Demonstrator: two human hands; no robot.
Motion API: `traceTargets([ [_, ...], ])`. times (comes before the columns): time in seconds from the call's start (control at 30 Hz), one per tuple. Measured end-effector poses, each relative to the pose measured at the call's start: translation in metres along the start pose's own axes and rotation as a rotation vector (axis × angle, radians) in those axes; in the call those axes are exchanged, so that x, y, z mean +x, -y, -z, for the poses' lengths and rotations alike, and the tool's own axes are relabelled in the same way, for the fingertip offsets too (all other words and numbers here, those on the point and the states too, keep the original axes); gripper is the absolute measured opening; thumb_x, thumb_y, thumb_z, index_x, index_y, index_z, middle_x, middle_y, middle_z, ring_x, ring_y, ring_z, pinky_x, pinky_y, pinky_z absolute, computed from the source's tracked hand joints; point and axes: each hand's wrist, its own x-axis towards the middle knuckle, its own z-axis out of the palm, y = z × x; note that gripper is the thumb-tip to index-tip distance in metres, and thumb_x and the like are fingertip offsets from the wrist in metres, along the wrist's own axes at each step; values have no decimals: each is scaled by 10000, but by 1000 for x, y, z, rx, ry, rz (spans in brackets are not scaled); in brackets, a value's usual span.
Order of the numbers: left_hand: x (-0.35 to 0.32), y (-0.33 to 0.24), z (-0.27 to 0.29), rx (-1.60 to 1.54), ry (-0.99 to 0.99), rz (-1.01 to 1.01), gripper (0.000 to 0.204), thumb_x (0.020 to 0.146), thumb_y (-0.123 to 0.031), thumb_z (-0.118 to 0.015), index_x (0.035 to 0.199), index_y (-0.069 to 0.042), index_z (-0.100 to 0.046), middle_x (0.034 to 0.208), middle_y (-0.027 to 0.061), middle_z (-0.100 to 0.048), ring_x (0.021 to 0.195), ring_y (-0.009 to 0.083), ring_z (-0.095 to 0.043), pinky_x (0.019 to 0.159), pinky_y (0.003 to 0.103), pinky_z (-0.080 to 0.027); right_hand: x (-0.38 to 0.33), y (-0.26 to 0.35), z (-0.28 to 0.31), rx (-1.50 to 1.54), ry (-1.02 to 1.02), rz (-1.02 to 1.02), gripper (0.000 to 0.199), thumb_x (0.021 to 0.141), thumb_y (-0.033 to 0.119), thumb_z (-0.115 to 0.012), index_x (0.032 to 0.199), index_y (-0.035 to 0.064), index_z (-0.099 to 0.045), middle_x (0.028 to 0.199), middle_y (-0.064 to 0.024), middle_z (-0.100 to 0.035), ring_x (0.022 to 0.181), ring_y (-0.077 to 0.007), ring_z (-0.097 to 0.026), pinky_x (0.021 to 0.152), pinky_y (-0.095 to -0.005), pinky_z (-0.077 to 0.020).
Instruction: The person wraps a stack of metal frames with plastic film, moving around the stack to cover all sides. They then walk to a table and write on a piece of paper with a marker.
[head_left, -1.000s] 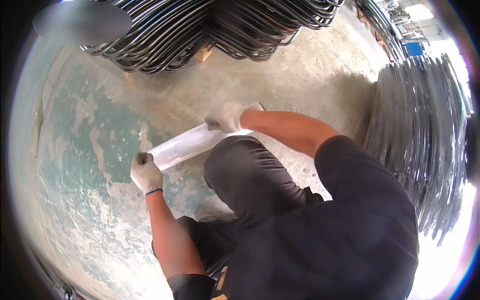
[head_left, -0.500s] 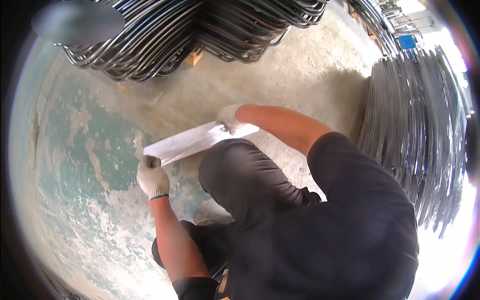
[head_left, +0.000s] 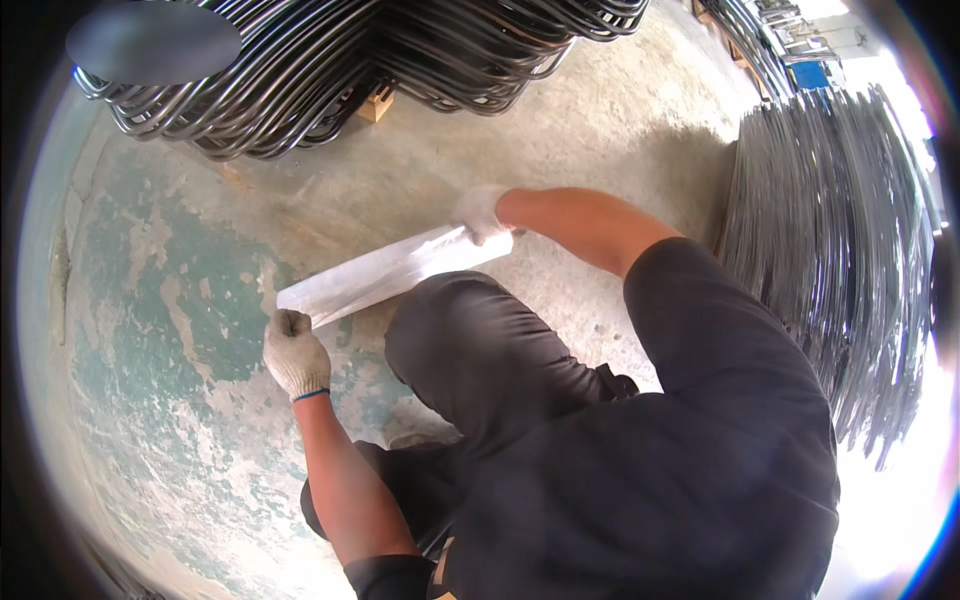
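A long, shiny whitish roll of plastic film (head_left: pixel 390 268) lies slantwise in front of my bent knee, its right end higher in the view. My left hand (head_left: pixel 297 355), in a knitted white glove with a dark, dirty fingertip area, is closed at the roll's left end. My right hand (head_left: pixel 483 214), gloved too, grips the roll from above close to its right end. The fingers of the right hand are partly hidden behind the hand and blurred.
Stacked bent dark metal tubes (head_left: pixel 290 75) stand at the far left, with a wooden block (head_left: pixel 375 104) under them. A tall pile of shiny grey strips (head_left: pixel 825 260) rises on the right. The concrete floor (head_left: pixel 200 290) has worn green paint. A blue object (head_left: pixel 808 75) is at the far right.
My right hand has moved up and to the right, toward the roll's right end. My left hand has shifted slightly left with the roll's left end.
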Motion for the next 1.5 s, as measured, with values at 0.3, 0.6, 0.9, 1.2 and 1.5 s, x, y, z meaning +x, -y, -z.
traceTargets([
  [0.3,6,-16,17,-83,-31,-70,95,929,-61,-751,949,10,-691,922,182,-728,851,303,-713,795,408,-553,-40,41,1,172,-305,-454,225,929,177,-635,1095,136,-781,1060,-176,-775,1042,-390,-748,880,-509,-598],
  [0.6,11,-15,30,-141,-125,-37,78,932,-72,-733,918,-4,-696,847,146,-707,781,246,-651,773,366,-539,-41,20,-14,330,-583,-51,328,934,420,-773,1026,114,-703,980,-161,-726,980,-409,-710,826,-521,-560],
  [0.9,4,-9,23,-96,-146,-114,72,928,-77,-732,941,-7,-717,890,164,-722,825,298,-697,783,394,-554,-42,27,6,187,-406,-249,436,1016,564,-652,1096,139,-706,1012,-172,-769,1009,-444,-728,841,-534,-568],
  [1.2,4,-9,11,-54,-50,-18,68,936,-69,-717,973,-12,-710,956,189,-731,888,367,-711,824,430,-556,-34,6,13,292,-147,-58,466,908,414,-828,1242,98,-749,1161,-183,-767,1092,-408,-732,903,-505,-579],
  [1.5,2,-12,-2,-53,-38,-42,72,947,-75,-728,965,-8,-709,986,190,-746,880,366,-728,806,442,-562,-31,-31,-19,-104,35,73,400,675,34,-839,1068,44,-766,1039,-170,-756,1035,-417,-724,836,-490,-592],
])
